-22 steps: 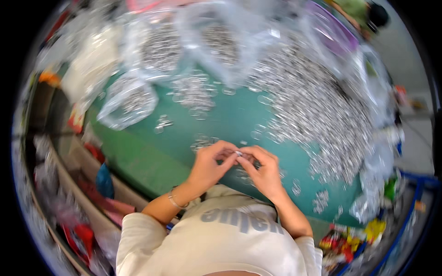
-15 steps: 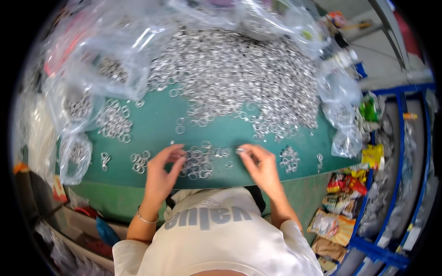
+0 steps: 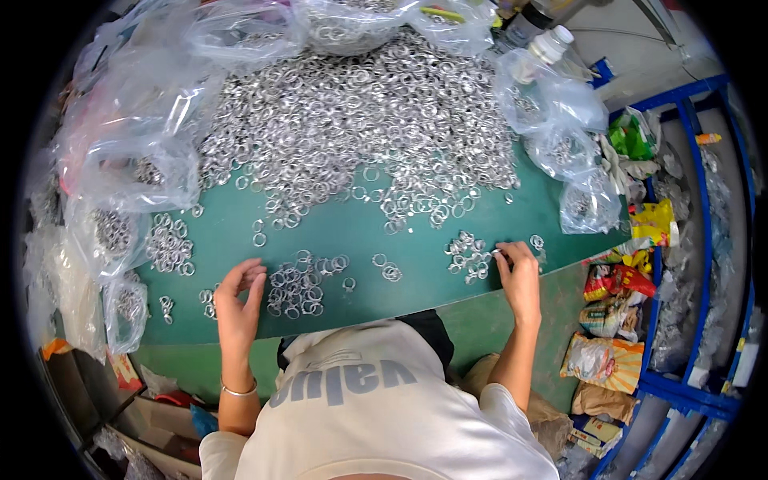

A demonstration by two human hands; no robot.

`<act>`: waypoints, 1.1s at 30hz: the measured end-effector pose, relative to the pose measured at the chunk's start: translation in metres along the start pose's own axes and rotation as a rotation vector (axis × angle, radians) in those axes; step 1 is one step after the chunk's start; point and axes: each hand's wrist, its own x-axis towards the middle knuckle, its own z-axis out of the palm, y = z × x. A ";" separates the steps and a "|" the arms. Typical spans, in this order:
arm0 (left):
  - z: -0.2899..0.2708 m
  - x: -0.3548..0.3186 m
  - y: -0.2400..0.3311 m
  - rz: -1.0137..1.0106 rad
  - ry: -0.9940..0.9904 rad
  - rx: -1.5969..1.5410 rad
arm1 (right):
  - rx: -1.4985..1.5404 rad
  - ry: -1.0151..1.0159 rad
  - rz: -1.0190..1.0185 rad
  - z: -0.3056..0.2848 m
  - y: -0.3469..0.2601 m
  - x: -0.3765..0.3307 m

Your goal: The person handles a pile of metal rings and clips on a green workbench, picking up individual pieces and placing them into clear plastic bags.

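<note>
Small silvery rings lie on a green tabletop [image 3: 336, 228], heaped in a large pile [image 3: 352, 120] at the back and in smaller groups nearer me. My left hand [image 3: 240, 300] hovers at the left edge of a ring cluster [image 3: 296, 288], thumb and fingers curved and a little apart, no ring visible between them. At the right, my right hand [image 3: 520, 280] pinches a small ring [image 3: 496, 252] at its fingertips, beside a smaller ring group [image 3: 468, 258]. A few rings [image 3: 388, 268] sit between the two hands.
Clear plastic bags of rings [image 3: 112, 232] line the left side, with more bags [image 3: 588, 204] at the right. A white bottle [image 3: 552, 44] stands at the back right. Blue shelving [image 3: 688, 160] and snack packets [image 3: 604, 356] are beyond the table's right edge.
My right hand has moved right, from the near-middle cluster to the small right-hand group. My left hand has shifted slightly relative to its cluster. The whole view has turned and shifted.
</note>
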 end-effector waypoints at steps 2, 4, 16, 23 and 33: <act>-0.003 -0.002 -0.005 0.007 0.019 0.019 | 0.001 0.009 -0.002 0.000 -0.006 0.000; -0.005 -0.004 -0.011 0.012 0.058 0.032 | 0.047 -0.012 -0.038 -0.004 -0.005 0.003; 0.028 -0.065 0.013 -0.285 -0.586 -0.661 | 0.380 -0.041 -0.183 0.024 0.015 -0.007; 0.125 -0.070 -0.013 -0.774 -1.190 -1.115 | 0.234 -0.195 -0.520 0.032 -0.002 0.009; 0.250 -0.063 0.003 -0.905 -1.281 -1.562 | 0.188 -0.191 -0.696 0.039 -0.008 0.000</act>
